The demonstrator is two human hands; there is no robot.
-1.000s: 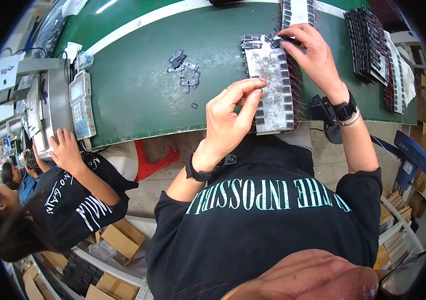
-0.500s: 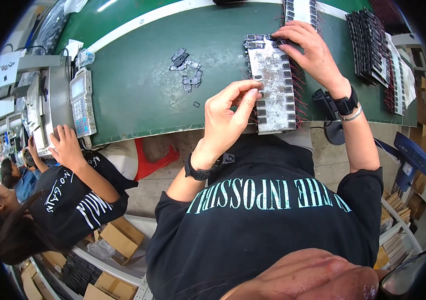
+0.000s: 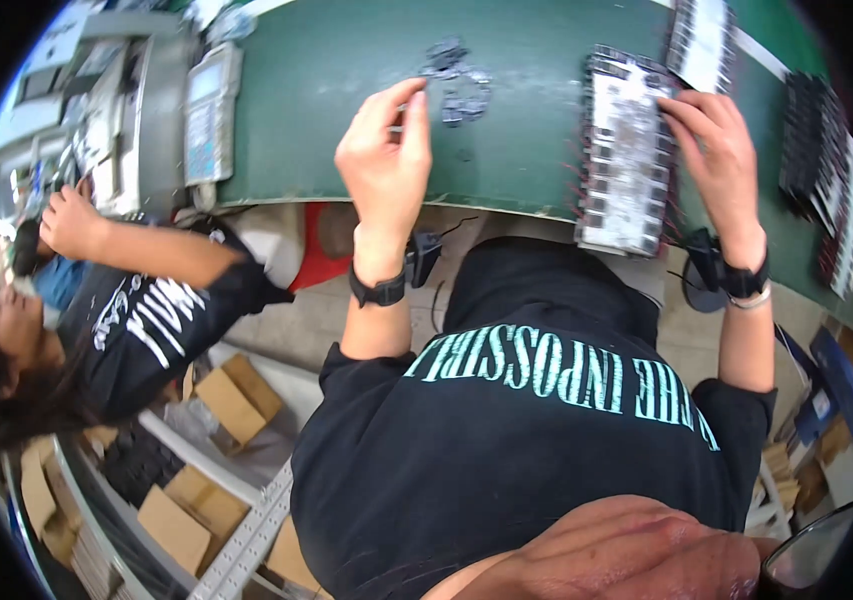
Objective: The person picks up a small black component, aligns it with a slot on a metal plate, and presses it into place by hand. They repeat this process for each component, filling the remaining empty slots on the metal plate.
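Observation:
My left hand [image 3: 383, 160] is raised over the green table, just left of a small pile of dark plastic parts [image 3: 466, 105]. Its thumb and forefinger tips are close together; anything between them is too small to make out. My right hand [image 3: 718, 150] rests its bent fingertips on the upper right edge of a long pale metal plate [image 3: 628, 150]. Small black square parts line both long sides of that plate, with thin red wires sticking out beside them. What the right fingertips pinch is hidden.
A second lined plate [image 3: 701, 45] lies beyond the right hand. Black strips [image 3: 811, 140] are stacked at the far right. A grey keypad device [image 3: 210, 120] stands on the left, near a co-worker [image 3: 146, 310]. Cardboard boxes [image 3: 236, 400] and a blue fan [image 3: 836, 385] are below table height.
My left hand has left the plate and moved left to the pile of parts. My right hand stays by the plate's upper right edge. The whole view has shifted.

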